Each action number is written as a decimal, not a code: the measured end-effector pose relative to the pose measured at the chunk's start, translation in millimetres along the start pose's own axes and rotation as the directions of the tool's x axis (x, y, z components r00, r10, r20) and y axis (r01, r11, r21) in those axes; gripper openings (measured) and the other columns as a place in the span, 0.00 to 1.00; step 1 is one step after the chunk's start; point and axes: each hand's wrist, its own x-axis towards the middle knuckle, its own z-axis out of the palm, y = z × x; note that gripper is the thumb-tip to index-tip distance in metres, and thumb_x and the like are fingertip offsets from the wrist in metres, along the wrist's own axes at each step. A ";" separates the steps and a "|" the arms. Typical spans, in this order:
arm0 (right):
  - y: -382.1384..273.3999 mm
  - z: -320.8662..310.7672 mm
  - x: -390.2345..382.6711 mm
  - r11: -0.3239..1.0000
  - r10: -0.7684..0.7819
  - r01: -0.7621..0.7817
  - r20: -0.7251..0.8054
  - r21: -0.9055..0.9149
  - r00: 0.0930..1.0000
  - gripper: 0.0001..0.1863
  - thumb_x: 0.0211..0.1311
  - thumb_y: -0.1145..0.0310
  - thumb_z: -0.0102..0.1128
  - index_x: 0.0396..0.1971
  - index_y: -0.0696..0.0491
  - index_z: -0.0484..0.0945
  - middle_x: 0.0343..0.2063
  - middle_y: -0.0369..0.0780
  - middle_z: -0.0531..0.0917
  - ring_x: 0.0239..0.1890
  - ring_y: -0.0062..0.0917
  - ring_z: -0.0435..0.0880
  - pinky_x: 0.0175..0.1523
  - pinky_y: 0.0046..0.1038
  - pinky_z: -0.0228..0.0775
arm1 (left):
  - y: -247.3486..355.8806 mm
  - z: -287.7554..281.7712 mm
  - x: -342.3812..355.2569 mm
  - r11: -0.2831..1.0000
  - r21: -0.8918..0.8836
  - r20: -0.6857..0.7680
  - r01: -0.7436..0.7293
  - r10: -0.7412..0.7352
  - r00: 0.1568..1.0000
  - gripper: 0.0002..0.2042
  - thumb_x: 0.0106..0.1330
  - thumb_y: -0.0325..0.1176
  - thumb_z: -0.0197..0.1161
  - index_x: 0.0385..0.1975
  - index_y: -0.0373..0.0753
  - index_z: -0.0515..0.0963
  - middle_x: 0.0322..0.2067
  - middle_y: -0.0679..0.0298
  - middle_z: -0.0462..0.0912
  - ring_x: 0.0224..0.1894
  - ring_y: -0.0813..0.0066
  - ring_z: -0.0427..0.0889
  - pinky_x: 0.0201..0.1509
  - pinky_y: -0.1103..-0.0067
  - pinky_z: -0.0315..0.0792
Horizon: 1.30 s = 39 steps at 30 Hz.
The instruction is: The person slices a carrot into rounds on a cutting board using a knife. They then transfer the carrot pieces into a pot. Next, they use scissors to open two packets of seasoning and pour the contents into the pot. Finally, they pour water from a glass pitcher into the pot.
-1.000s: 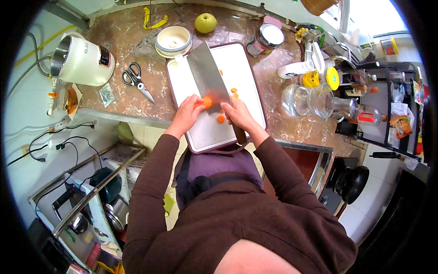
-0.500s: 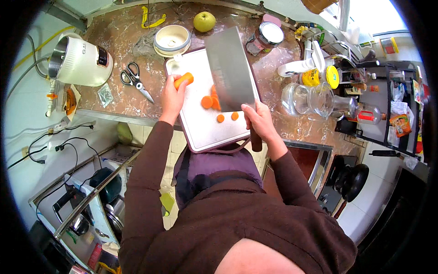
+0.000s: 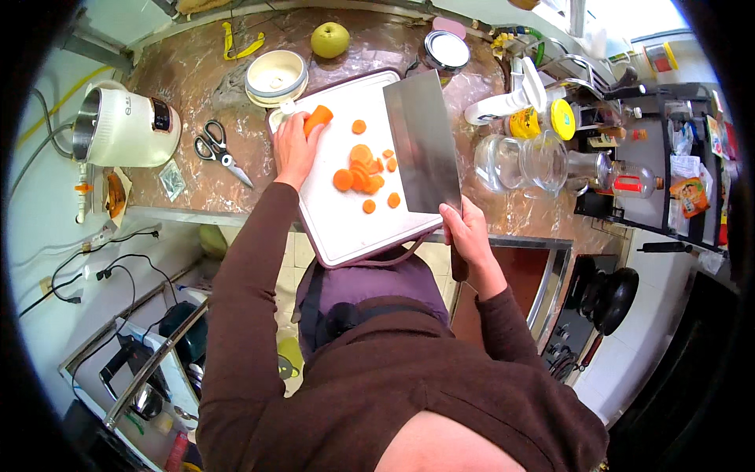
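My left hand (image 3: 294, 149) is closed round a stub of carrot (image 3: 318, 119) near the left edge of the white cutting board (image 3: 338, 228). In my right hand (image 3: 470, 234) is the handle of a cleaver (image 3: 425, 141). Its broad blade lies over the board's right side, apart from the carrot stub. Several carrot slices (image 3: 360, 156) form a loose pile mid-board. One carrot slice (image 3: 359, 127) sits alone above the pile, and two more lie below it.
Beyond the board stand a white round container (image 3: 275, 77), a green apple (image 3: 329, 40) and a lidded jar (image 3: 447, 52). Scissors (image 3: 222, 153) and a white electric pot (image 3: 126, 126) are to the left. Glass jars (image 3: 503, 164) lie to the right.
The cleaver has moved right, away from the carrot slices, uncovering more of the pile. My left hand, still on the carrot stub, has shifted slightly left.
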 end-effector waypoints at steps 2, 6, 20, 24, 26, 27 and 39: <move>0.6 -1.1 -3.6 1.000 0.009 -0.009 -0.007 -0.016 1.000 0.11 0.64 0.68 0.52 0.41 0.60 0.73 0.15 0.32 0.72 0.15 0.12 0.68 0.19 0.19 0.63 | 2.3 -5.2 -3.3 0.998 0.024 -0.019 -0.060 0.060 0.998 0.16 0.59 0.40 0.62 0.42 0.39 0.72 0.41 0.56 0.77 0.45 0.57 0.73 0.48 0.66 0.65; 8.2 -4.0 -7.3 0.991 0.009 -0.012 -0.019 -0.135 1.000 0.12 0.63 0.67 0.53 0.41 0.60 0.74 0.14 0.35 0.73 0.15 0.14 0.71 0.21 0.21 0.65 | 26.0 -21.3 -14.2 0.951 0.048 0.048 -0.307 0.304 0.951 0.19 0.57 0.40 0.64 0.46 0.38 0.71 0.43 0.57 0.75 0.47 0.57 0.73 0.51 0.67 0.65; 23.9 -3.7 -17.7 0.966 0.025 -0.023 0.006 -0.256 1.000 0.12 0.62 0.66 0.54 0.36 0.60 0.74 0.15 0.42 0.75 0.16 0.25 0.75 0.24 0.28 0.67 | 60.2 -6.3 -65.7 0.997 0.013 0.454 0.080 -0.077 0.888 0.42 0.42 0.47 0.74 0.58 0.38 0.63 0.46 0.56 0.67 0.49 0.60 0.73 0.52 0.71 0.70; 37.0 -1.5 -16.3 0.944 -0.086 0.083 0.004 -0.321 0.996 0.12 0.61 0.65 0.55 0.34 0.60 0.73 0.19 0.50 0.76 0.23 0.41 0.78 0.29 0.34 0.68 | 63.6 1.9 -73.8 0.977 -0.114 0.367 0.178 -0.126 0.922 0.35 0.45 0.43 0.73 0.54 0.38 0.68 0.44 0.56 0.69 0.46 0.61 0.74 0.51 0.72 0.71; 35.3 -0.2 -17.7 0.940 -0.075 0.075 0.011 -0.334 0.997 0.13 0.61 0.64 0.55 0.34 0.60 0.73 0.21 0.52 0.76 0.27 0.47 0.78 0.31 0.36 0.68 | 67.9 2.6 -72.7 0.974 -0.156 0.329 0.166 -0.107 0.938 0.32 0.45 0.42 0.73 0.52 0.39 0.71 0.43 0.57 0.69 0.45 0.61 0.75 0.50 0.73 0.71; 34.2 0.3 -18.6 0.937 -0.070 0.071 0.014 -0.341 0.997 0.13 0.61 0.64 0.55 0.34 0.60 0.73 0.22 0.54 0.77 0.29 0.50 0.78 0.31 0.37 0.68 | 70.9 2.9 -72.7 0.977 -0.142 0.323 0.162 -0.109 0.940 0.30 0.46 0.41 0.72 0.51 0.39 0.71 0.43 0.58 0.70 0.45 0.61 0.75 0.50 0.72 0.71; 27.3 3.8 -19.5 0.908 -0.059 0.077 0.057 -0.411 0.997 0.14 0.61 0.63 0.55 0.35 0.61 0.73 0.21 0.54 0.76 0.28 0.49 0.78 0.32 0.41 0.67 | 71.3 0.0 -77.1 0.986 0.147 0.179 0.077 -0.104 0.978 0.17 0.50 0.42 0.68 0.37 0.40 0.77 0.33 0.60 0.75 0.37 0.60 0.77 0.40 0.68 0.72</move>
